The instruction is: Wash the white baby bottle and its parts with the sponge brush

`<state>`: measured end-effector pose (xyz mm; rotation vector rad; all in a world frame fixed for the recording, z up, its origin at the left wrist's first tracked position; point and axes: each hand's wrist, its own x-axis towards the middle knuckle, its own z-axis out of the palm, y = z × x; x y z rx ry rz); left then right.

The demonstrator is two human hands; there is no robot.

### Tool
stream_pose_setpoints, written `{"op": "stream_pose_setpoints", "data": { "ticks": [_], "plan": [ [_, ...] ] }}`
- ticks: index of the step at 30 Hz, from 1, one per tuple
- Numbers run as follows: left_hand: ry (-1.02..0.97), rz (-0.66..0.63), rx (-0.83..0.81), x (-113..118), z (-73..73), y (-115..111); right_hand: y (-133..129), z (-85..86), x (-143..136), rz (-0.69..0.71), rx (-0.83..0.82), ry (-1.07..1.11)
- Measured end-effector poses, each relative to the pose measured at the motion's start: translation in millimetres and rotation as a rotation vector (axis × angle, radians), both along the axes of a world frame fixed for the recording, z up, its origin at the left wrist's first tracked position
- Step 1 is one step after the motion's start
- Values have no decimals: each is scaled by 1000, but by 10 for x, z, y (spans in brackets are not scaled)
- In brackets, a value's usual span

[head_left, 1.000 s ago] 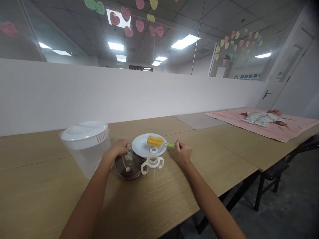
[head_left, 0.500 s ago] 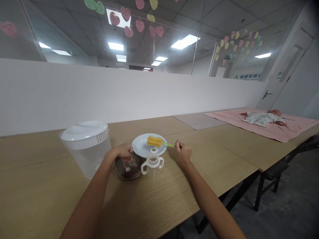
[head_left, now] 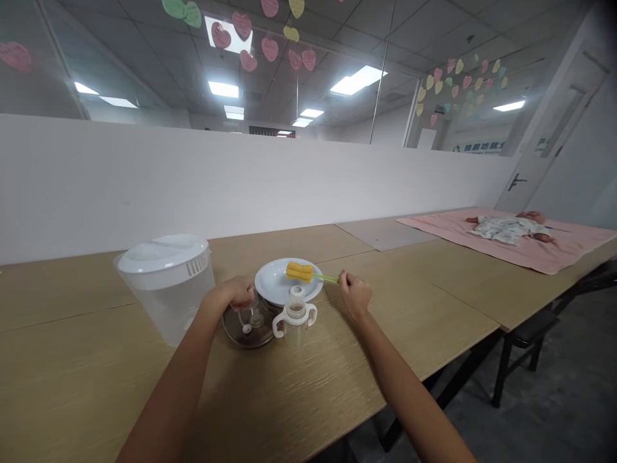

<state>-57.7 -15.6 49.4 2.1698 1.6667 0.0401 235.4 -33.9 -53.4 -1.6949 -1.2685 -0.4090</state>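
Observation:
My right hand (head_left: 355,293) is closed round the green handle of a bottle brush (head_left: 299,272), whose yellow sponge head is over the white plate (head_left: 268,278). My left hand (head_left: 240,292) hovers low above a round brown tray (head_left: 236,337), fingers curled together; what they pinch, if anything, is hidden. Small clear bottle parts (head_left: 256,318) lie on the tray just under that hand, one with a white end. Between my hands a clear baby bottle (head_left: 295,321) with two white handles stands upright and uncapped. Behind it, a white ring-shaped piece (head_left: 297,292) is at the plate's near edge.
A lidded clear plastic bucket (head_left: 166,289) stands on the table left of my left hand. At the far right a baby doll (head_left: 508,229) lies on a pink cloth (head_left: 544,257). Beyond the table runs a white wall (head_left: 270,186); a dark stool (head_left: 533,334) is by its right side.
My left hand has lifted slightly from the bottle parts on the tray, which now show more. The brush has shifted a touch to the right with my right hand.

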Motion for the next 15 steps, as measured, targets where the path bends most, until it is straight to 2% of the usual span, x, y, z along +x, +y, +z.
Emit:
{"op": "stream_pose_setpoints", "data": {
  "ticks": [3,6,9,11,15],
  "plan": [
    [52,-10,137,70,119,-35,3,18,8,-39,-18,28],
    [25,-80,272,275,124,-74,2,32,13,-41,-43,63],
    [-79,-227,314,505,-24,-101,7,31,17,-38,-58,85],
    [-202,-348,278,606,-156,-110,12,27,19,-42,-60,95],
    [-209,-364,218,670,-315,-125,18,27,19,-33,-60,93]
  ]
}}
